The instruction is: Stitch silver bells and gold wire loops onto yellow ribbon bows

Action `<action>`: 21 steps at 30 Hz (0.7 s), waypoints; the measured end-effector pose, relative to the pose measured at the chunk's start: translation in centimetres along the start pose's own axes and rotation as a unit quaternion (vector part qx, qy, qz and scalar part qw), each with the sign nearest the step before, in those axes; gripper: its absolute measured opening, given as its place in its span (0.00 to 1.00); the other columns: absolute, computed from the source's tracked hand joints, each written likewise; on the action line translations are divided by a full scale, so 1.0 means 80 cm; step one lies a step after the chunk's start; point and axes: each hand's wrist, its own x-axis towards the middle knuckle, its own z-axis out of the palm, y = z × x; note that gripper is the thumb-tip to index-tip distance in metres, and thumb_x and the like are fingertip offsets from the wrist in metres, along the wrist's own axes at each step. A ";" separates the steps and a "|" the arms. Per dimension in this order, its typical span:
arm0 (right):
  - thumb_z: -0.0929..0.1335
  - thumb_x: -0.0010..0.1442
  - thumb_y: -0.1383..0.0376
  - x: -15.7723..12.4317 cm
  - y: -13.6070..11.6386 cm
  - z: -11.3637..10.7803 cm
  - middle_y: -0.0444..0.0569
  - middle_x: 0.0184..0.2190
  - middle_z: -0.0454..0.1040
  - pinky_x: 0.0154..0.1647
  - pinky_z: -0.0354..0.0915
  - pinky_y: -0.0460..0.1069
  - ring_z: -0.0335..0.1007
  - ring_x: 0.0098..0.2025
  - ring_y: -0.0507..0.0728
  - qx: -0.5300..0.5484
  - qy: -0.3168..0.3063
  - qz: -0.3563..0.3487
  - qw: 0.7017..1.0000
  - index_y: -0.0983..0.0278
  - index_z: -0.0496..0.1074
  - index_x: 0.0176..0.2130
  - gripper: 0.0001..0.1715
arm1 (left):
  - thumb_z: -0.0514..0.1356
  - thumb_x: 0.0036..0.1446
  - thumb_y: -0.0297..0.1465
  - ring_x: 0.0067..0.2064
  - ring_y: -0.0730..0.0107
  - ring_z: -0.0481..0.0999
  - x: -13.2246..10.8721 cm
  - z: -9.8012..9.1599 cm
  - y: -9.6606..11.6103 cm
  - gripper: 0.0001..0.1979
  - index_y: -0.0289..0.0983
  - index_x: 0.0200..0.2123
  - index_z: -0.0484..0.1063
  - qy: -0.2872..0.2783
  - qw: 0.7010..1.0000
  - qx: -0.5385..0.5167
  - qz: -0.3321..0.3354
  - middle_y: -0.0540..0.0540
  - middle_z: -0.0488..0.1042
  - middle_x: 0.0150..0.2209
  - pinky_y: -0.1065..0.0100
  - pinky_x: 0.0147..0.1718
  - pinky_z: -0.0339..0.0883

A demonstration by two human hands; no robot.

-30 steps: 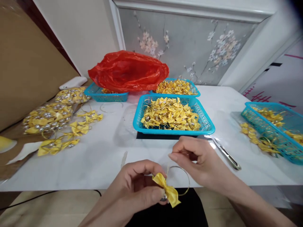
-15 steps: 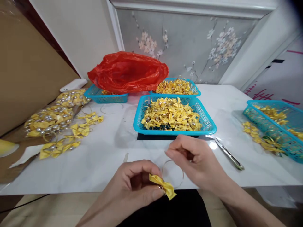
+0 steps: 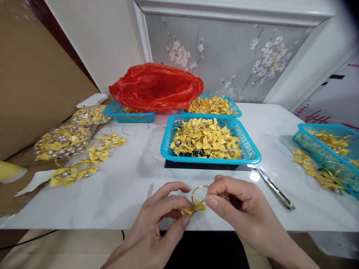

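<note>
My left hand point(image 3: 161, 218) pinches a small yellow ribbon bow point(image 3: 200, 205) between thumb and fingers near the table's front edge. A thin gold cord point(image 3: 193, 191) arches up from the bow in a loop. To the right, my right hand point(image 3: 238, 207) is closed, thumb against forefinger, on the cord by the bow; its fingertips hide the cord's end. Beyond both hands, a blue plastic basket point(image 3: 165, 149) holds a heap of similar yellow bows point(image 3: 207, 138) with silvery beads.
A metal-bladed knife point(image 3: 276, 188) lies right of the basket. Finished-looking bows point(image 3: 74, 173) and bagged bows point(image 3: 63, 142) are at left. A red plastic bag point(image 3: 157, 87) rests on a rear basket point(image 3: 133, 117). Another blue basket point(image 3: 316, 142) stands at right.
My left hand has raised and turned the bow. My right hand has moved down and closer to it, and the cord loop is now smaller and upright.
</note>
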 end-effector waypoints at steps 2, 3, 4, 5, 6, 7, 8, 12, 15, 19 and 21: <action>0.70 0.65 0.61 0.000 0.002 0.002 0.41 0.23 0.63 0.23 0.52 0.40 0.54 0.24 0.45 0.008 -0.011 0.013 1.000 0.66 0.73 0.30 0.13 | 0.61 0.61 0.34 0.49 0.58 0.76 0.000 0.001 0.003 0.06 0.44 0.37 0.79 -0.020 0.999 -0.029 -0.012 0.43 0.74 0.48 0.70 0.38 0.73; 0.69 0.65 0.62 0.001 0.003 0.002 0.41 0.23 0.63 0.23 0.52 0.40 0.53 0.24 0.46 0.018 -0.017 0.017 1.000 0.66 0.73 0.30 0.13 | 0.60 0.61 0.36 0.52 0.57 0.73 0.002 0.001 0.004 0.07 0.43 0.36 0.79 -0.032 0.999 -0.042 -0.015 0.43 0.75 0.46 0.70 0.38 0.73; 0.69 0.65 0.62 0.002 0.003 0.003 0.41 0.22 0.63 0.23 0.52 0.40 0.53 0.24 0.46 0.032 -0.024 0.019 0.999 0.66 0.72 0.30 0.14 | 0.60 0.62 0.36 0.53 0.57 0.72 0.005 0.002 0.005 0.08 0.43 0.34 0.79 -0.040 0.998 -0.045 -0.014 0.43 0.76 0.43 0.70 0.39 0.72; 0.69 0.65 0.62 0.004 0.004 0.004 0.41 0.22 0.63 0.23 0.52 0.40 0.53 0.24 0.46 0.047 -0.031 0.021 0.998 0.67 0.72 0.29 0.13 | 0.60 0.62 0.36 0.53 0.58 0.72 0.007 0.003 0.005 0.09 0.43 0.31 0.78 -0.040 0.998 -0.037 -0.011 0.44 0.76 0.41 0.70 0.42 0.71; 0.69 0.65 0.63 0.006 0.004 0.004 0.41 0.22 0.63 0.23 0.53 0.40 0.53 0.24 0.46 0.060 -0.037 0.022 0.997 0.67 0.72 0.30 0.13 | 0.60 0.62 0.35 0.52 0.60 0.73 0.009 0.004 0.004 0.09 0.43 0.30 0.77 -0.031 0.999 -0.026 -0.008 0.45 0.76 0.41 0.70 0.44 0.70; 0.69 0.65 0.63 0.008 0.005 0.004 0.41 0.23 0.64 0.23 0.53 0.40 0.54 0.24 0.46 0.068 -0.040 0.023 0.997 0.67 0.72 0.30 0.13 | 0.61 0.62 0.34 0.51 0.62 0.73 0.011 0.005 0.004 0.08 0.43 0.30 0.76 -0.017 1.000 -0.020 -0.005 0.47 0.75 0.42 0.69 0.47 0.69; 0.69 0.64 0.63 0.010 0.005 0.005 0.41 0.23 0.65 0.24 0.53 0.40 0.54 0.25 0.46 0.071 -0.039 0.025 0.996 0.67 0.72 0.30 0.12 | 0.63 0.60 0.34 0.51 0.63 0.73 0.011 0.006 0.003 0.05 0.44 0.31 0.75 0.000 1.000 -0.025 -0.001 0.48 0.74 0.44 0.69 0.49 0.68; 0.70 0.64 0.62 0.014 0.009 0.006 0.42 0.23 0.64 0.23 0.53 0.41 0.54 0.25 0.46 0.058 -0.034 0.034 0.997 0.67 0.73 0.30 0.13 | 0.63 0.61 0.35 0.53 0.65 0.72 0.007 0.013 0.003 0.05 0.48 0.39 0.69 0.053 0.992 -0.112 -0.020 0.51 0.71 0.50 0.68 0.50 0.68; 0.71 0.63 0.61 0.014 0.011 0.007 0.42 0.23 0.66 0.24 0.55 0.41 0.56 0.25 0.47 0.069 -0.039 0.032 0.996 0.67 0.73 0.29 0.13 | 0.61 0.64 0.34 0.51 0.67 0.74 0.008 0.018 0.007 0.04 0.48 0.41 0.68 0.037 0.986 -0.155 -0.052 0.51 0.72 0.47 0.69 0.48 0.70; 0.71 0.63 0.61 0.018 0.011 0.009 0.44 0.26 0.71 0.29 0.62 0.42 0.65 0.28 0.49 0.104 -0.048 0.034 0.993 0.66 0.72 0.30 0.13 | 0.62 0.62 0.31 0.47 0.68 0.74 0.016 0.021 0.011 0.04 0.44 0.39 0.69 0.012 0.981 -0.176 -0.083 0.52 0.73 0.40 0.70 0.47 0.69; 0.71 0.63 0.60 0.020 0.010 0.008 0.45 0.26 0.72 0.30 0.63 0.43 0.66 0.29 0.49 0.106 -0.049 0.040 0.992 0.66 0.72 0.30 0.13 | 0.62 0.62 0.31 0.45 0.68 0.73 0.017 0.021 0.010 0.02 0.43 0.37 0.71 -0.004 0.980 -0.178 -0.084 0.51 0.73 0.39 0.70 0.45 0.69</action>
